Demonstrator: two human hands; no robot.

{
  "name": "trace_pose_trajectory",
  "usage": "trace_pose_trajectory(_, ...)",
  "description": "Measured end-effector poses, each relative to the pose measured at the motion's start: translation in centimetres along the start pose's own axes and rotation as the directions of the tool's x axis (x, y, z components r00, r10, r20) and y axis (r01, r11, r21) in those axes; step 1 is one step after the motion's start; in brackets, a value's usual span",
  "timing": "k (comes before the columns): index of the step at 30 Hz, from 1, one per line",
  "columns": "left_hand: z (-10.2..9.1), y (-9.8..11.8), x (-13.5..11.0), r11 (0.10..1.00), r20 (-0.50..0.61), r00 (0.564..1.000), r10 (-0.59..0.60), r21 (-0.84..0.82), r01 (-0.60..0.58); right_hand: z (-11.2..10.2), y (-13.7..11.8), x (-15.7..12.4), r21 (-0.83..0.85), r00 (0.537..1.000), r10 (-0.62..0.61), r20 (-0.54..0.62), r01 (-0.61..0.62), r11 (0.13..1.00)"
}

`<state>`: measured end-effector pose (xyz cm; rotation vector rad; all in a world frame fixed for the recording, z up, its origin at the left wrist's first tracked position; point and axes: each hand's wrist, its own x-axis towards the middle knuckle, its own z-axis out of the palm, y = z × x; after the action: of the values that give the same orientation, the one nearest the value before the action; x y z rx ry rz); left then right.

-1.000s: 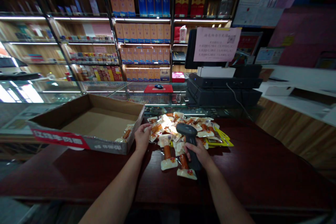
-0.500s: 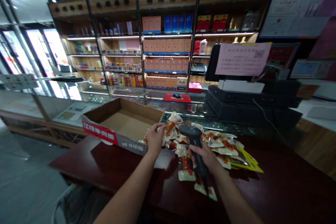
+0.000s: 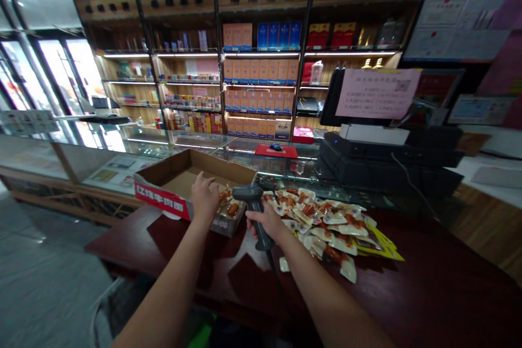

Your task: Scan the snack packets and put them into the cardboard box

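My right hand [image 3: 267, 221] is wrapped round the grip of a dark handheld barcode scanner [image 3: 256, 204], whose head points left toward the cardboard box. My left hand [image 3: 205, 196] is over the near side of the open box [image 3: 161, 199], fingers apart, with nothing visible in them. Inside the box's right corner lie a few vacuum-packed snack packets [image 3: 231, 207], reddish brown, partly hidden by the scanner and my left hand. To the right of the scanner spreads a heap of similar clear-and-white packets [image 3: 308, 211] on the dark red table [image 3: 391, 299].
Yellow-edged packets [image 3: 383, 244] lie at the heap's right side. Behind the table runs a glass counter [image 3: 228, 147] with a mouse on a red mat [image 3: 277, 151]. A monitor with a pink notice [image 3: 375, 92] stands back right. The scanner's cable [image 3: 277, 274] trails toward me.
My left hand has moved left from the heap to the box and no longer holds a packet. My right hand has shifted left with the scanner. Packets now show in the box's corner.
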<state>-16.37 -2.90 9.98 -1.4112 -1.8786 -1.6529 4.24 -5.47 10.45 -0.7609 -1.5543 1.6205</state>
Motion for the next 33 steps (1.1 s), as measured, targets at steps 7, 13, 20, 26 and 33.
trace_pose_trajectory(7, 3.9, 4.5, -5.0, 0.947, 0.138, 0.972, 0.193, -0.285, -0.147, -5.3, 0.5, -3.5, -0.021, 0.98, -0.031, -0.199, 0.028, 0.999)
trace_pose_trajectory(13, 9.9, 9.1, -10.7, 0.926, 0.421, 0.855, 0.303, -0.34, -0.161, -12.9, 2.5, -8.0, 0.057, 0.862, -0.014, -0.507, 0.05, 0.997)
trace_pose_trajectory(20, 12.3, 13.7, -13.0, 0.88, 0.611, 0.638, 0.468, -0.258, -0.398, -17.4, 5.6, -11.3, 0.145, 0.82, -0.093, -0.564, 0.21, 0.967)
trace_pose_trajectory(26, 14.0, 12.8, -14.7, 0.893, 0.64, 0.623, 0.449, -0.306, -0.33, -17.3, 5.7, -11.4, 0.142, 0.852, -0.12, -0.51, 0.221, 0.965)
trace_pose_trajectory(33, 15.4, 8.1, -13.7, 0.79, 0.397, 0.916, -0.054, -0.543, 0.283, -17.2, 6.0, -11.4, 0.137, 0.869, -0.149, -0.472, 0.239, 0.961)
